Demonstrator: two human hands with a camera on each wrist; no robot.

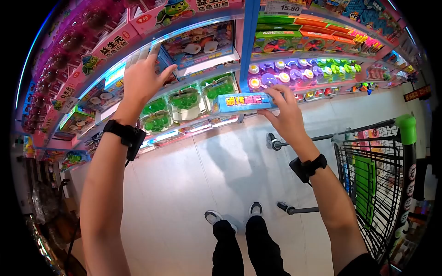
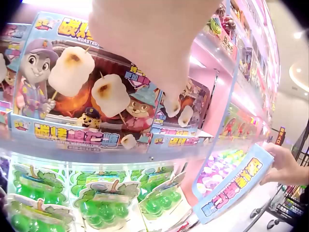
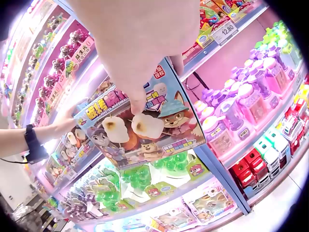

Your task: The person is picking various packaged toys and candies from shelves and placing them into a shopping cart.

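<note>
My right hand (image 1: pixel 287 115) pinches one end of a blue marshmallow box (image 1: pixel 244 102), thumb below and fingers above. The right wrist view shows the front of this box (image 3: pixel 145 128), with two toasted marshmallows and cartoon animals printed on it. Over the shelf at the upper left is my left hand (image 1: pixel 143 78), its fingers extended and thumb spread. It is nearest to similar marshmallow boxes (image 1: pixel 200 43) standing in shelf trays; the left wrist view has one box (image 2: pixel 82 87) just below this hand (image 2: pixel 145 38). Whether its fingertips touch a box, I cannot tell.
Green grape-shaped packs (image 1: pixel 184 99) fill the shelf below. Purple and green toys (image 1: pixel 290 73) stand on the shelf to the right of a blue divider (image 1: pixel 248 41). A black cart (image 1: pixel 386 156) with a green corner stands at the right on the pale floor.
</note>
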